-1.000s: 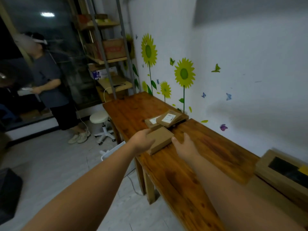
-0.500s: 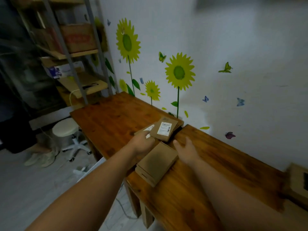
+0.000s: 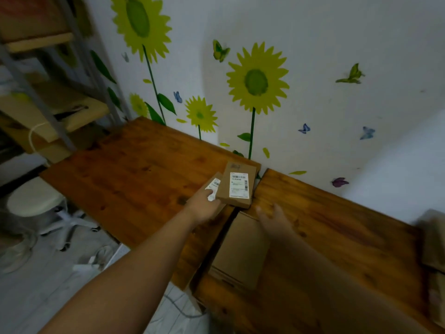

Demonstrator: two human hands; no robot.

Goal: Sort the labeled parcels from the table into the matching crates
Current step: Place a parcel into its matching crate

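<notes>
A person is standing at a wooden counter (image 3: 134,169) against a wall of sunflower stickers, both arms stretched forward. Two flat cardboard parcels are lying stacked by the wall, label side up, probably so the labels can be checked. The top parcel (image 3: 237,183) is showing a white shipping label (image 3: 238,189) with barcodes along its top and right edge; its print is too small to read. The lower parcel (image 3: 215,183) is peeking out at the left, and the left grip (image 3: 204,206) is resting on it, thumb lying across its label; the other fingers are hidden, so whether it is pinching cannot be told. The right grip (image 3: 274,219), blurred, is hovering with fingers spread and holding nothing, at the far end of a plain parcel (image 3: 240,251) lying blank face up across the counter's seam, its label likely underneath. A blurred wooden crate (image 3: 433,239) is sitting at the far right.
</notes>
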